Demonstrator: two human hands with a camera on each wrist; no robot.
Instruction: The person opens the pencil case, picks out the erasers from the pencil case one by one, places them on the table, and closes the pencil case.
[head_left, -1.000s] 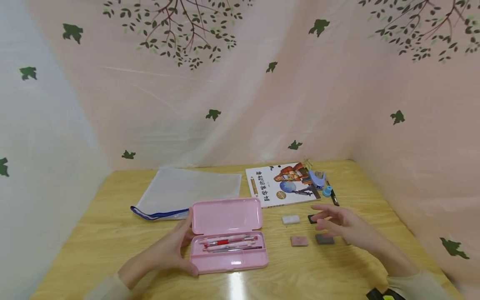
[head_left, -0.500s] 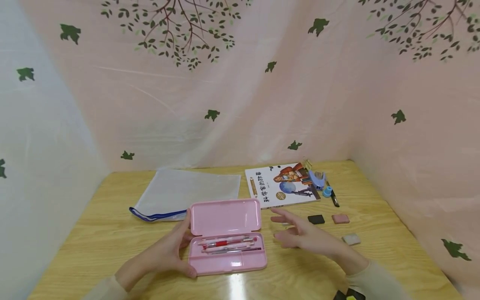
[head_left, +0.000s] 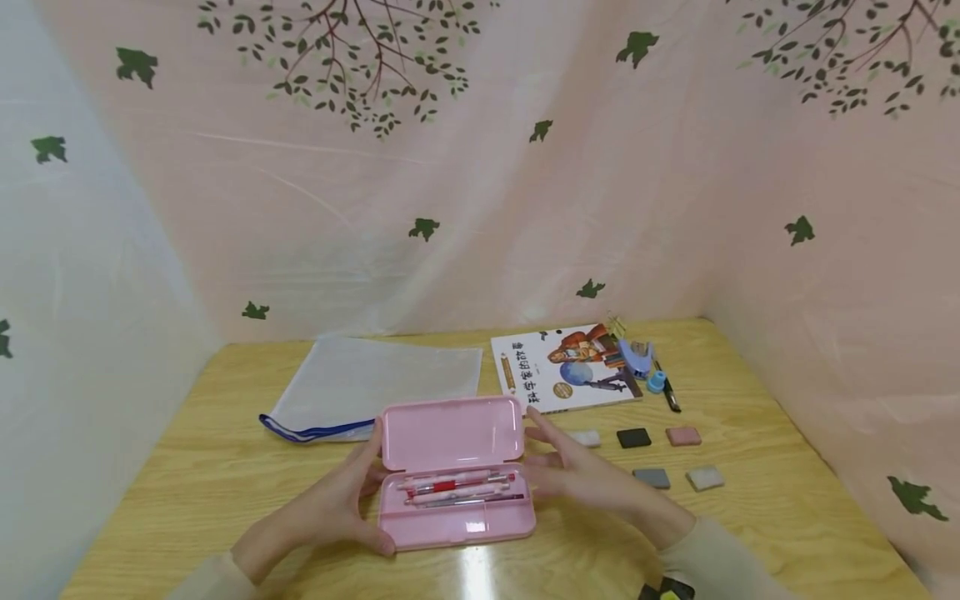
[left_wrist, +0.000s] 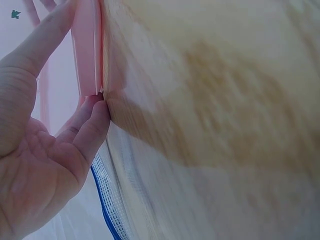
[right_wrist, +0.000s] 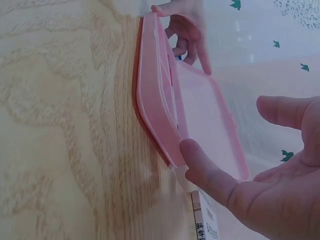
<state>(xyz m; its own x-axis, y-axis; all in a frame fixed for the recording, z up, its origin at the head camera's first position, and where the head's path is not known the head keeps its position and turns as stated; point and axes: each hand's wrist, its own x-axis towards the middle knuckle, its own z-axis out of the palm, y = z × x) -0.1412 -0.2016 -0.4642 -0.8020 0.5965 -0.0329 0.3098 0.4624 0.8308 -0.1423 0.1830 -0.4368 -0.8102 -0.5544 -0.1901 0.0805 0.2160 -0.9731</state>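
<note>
A pink pencil case (head_left: 452,435) lies open on the wooden table, its lid tilted back. Several pens (head_left: 450,485) lie in its rear compartment; the front ones hold nothing visible. My left hand (head_left: 337,500) grips the case's left end, thumb at the front corner and index finger along the lid's edge. In the left wrist view, curled fingers (left_wrist: 95,120) meet the lower edge of the case (left_wrist: 87,50). My right hand (head_left: 592,483) is at the right end, fingers extended. In the right wrist view one fingertip (right_wrist: 191,147) is right at the hinge-side corner, the thumb spread away.
Right of the case lie small erasers: white (head_left: 587,438), black (head_left: 634,437), pink (head_left: 683,436), grey (head_left: 651,477) and pale (head_left: 705,477). Behind are a picture-covered book (head_left: 562,367), a lavender-blue item (head_left: 636,358), a black pen (head_left: 670,398) and a blue-edged translucent bag (head_left: 390,367).
My right hand has moved left from above the erasers to the case's right end, uncovering the erasers. My left hand has stayed on the case, which has not moved.
</note>
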